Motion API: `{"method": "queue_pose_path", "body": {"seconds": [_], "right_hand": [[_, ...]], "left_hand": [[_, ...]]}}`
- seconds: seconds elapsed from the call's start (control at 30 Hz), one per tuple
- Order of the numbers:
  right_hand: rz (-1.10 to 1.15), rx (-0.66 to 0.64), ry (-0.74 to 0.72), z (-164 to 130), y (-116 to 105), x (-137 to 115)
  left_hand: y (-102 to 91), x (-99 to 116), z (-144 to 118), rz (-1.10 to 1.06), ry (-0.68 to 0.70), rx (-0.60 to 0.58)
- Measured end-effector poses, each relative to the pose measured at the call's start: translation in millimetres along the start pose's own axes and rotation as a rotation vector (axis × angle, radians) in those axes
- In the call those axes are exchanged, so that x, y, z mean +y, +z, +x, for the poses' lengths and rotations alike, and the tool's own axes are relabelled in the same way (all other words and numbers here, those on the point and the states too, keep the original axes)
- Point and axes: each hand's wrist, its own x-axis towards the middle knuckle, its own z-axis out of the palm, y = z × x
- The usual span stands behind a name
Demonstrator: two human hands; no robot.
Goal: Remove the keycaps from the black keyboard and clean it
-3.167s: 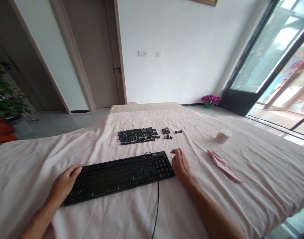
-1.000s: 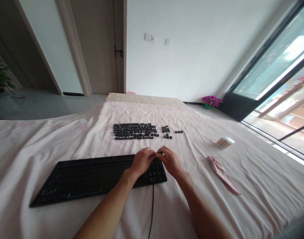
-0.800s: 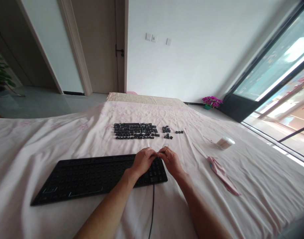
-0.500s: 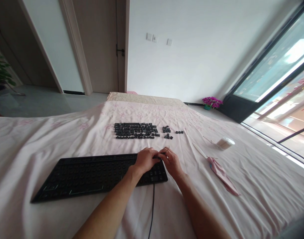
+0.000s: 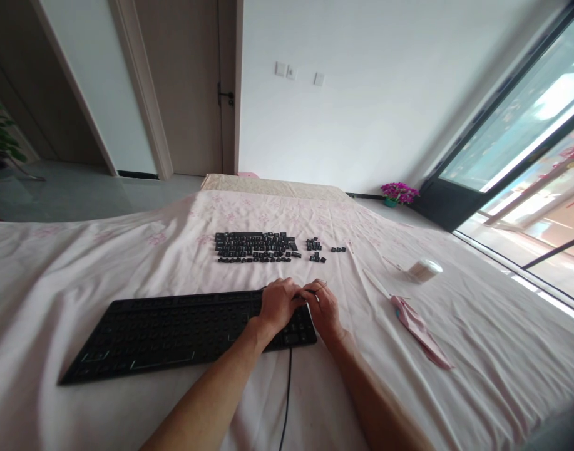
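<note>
A black keyboard [image 5: 174, 329] lies across the cloth, many of its key positions bare of caps. My left hand [image 5: 281, 304] rests over its right part, fingers bent and pinched together near the number pad. What those fingers hold, if anything, is hidden. Close against them, my right hand [image 5: 322, 307] is closed at the keyboard's top right edge. A thin wire loop, seemingly a wire keycap puller [image 5: 322, 282], sticks out above its fingers. Beyond the hands, loose black keycaps [image 5: 253, 246] lie in rows, with smaller groups to their right.
The keyboard's cable [image 5: 288, 394] runs toward me between my forearms. On the right of the pink flowered cloth [image 5: 380, 388] lie a clear tub of white swabs [image 5: 425, 270], a slim white stick [image 5: 377, 282] and a folded pink cloth [image 5: 420, 335].
Both hands have shifted very slightly to the right over the keyboard, and the wire loop has changed its angle a little. The keycaps and the keyboard have stayed in place.
</note>
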Motion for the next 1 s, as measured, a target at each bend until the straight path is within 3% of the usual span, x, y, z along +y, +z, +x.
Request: {"method": "queue_pose_path", "body": {"seconds": [0.13,0.37,0.57,0.77,1.0], "right_hand": [[0.026,0.097,0.02,-1,-1,-3],[0.07,0.061,-0.017,0,-2,-11],[0.076,0.153,-0.01,-1,-13,-13],[-0.146,-0.037,0.162,-5,-16,1],[-0.255,-0.204,0.238,-8,-14,3]], "left_hand": [[-0.7,1,0,-0.075,0.008,0.035],[3.3,-4,1,-0.151,-0.026,0.038],[6.5,-6,-2,-0.233,-0.017,0.079],[8.1,-5,-6,-0.247,0.007,0.073],[5.5,-9,-2,-0.404,-0.121,0.127]]}}
